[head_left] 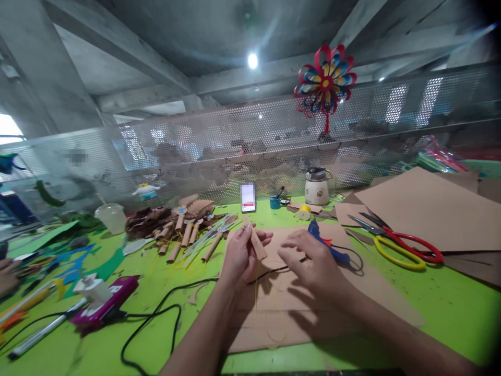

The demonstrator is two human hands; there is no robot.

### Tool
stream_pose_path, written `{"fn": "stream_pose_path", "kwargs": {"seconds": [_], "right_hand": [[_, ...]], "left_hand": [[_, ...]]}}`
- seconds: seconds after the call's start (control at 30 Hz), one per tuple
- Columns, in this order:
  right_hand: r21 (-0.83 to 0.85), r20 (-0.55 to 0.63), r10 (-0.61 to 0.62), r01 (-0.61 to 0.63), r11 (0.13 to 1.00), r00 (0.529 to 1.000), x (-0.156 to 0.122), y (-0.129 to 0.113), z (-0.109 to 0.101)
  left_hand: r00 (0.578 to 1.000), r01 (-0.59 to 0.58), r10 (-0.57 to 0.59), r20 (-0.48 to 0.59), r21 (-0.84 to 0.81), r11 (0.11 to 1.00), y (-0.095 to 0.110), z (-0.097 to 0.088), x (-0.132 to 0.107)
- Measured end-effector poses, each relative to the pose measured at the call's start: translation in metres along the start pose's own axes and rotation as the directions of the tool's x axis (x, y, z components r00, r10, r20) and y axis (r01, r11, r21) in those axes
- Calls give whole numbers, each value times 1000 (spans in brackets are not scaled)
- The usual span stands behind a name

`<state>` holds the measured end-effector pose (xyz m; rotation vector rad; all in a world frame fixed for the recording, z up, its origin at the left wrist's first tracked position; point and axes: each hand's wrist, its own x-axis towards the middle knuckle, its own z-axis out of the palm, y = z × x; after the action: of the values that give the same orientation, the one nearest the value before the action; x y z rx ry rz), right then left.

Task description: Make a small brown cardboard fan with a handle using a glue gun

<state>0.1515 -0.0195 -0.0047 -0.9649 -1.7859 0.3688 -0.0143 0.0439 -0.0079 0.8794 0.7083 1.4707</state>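
Note:
My left hand (243, 251) is closed around a narrow strip of brown kraft paper (257, 244), held tilted above the brown sheets. A thin yellow thread hangs below this hand. To its right, my right hand (307, 256) hovers with fingers apart and bent, and I see nothing held in it. Just behind that hand lies a blue glue gun (331, 249) with an orange-red trigger, partly hidden by the fingers. Under both hands, flat brown kraft paper (270, 326) covers the green table.
Scissors with red and yellow handles (407, 250) lie right, beside large brown sheets (434, 209). Rolled paper tubes (188, 233) are piled at left. A black cable (156, 313) crosses the table near a purple power strip (107, 303). A phone (248, 197) stands behind. Another person's hand (10, 277) is far left.

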Motion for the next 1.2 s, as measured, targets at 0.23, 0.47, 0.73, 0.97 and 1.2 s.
{"fn": "stream_pose_path", "kwargs": {"seconds": [0.23,0.47,0.73,0.97,1.2], "right_hand": [[204,153,315,-342,917,936,1,13,22],[341,132,377,-399,851,917,0,15,27],[417,123,377,-393,820,918,0,21,22],[366,87,337,-344,864,938,-3,23,23],[374,130,349,-372,850,928,-3,15,22]], "left_hand": [[994,33,-39,106,56,998,-12,12,-12],[979,119,-122,162,27,992,-9,16,-17],[931,166,-182,318,77,983,-2,13,-23],[947,148,-168,274,92,985,-5,13,-17],[960,128,-148,239,99,987,-7,12,-16]]}}
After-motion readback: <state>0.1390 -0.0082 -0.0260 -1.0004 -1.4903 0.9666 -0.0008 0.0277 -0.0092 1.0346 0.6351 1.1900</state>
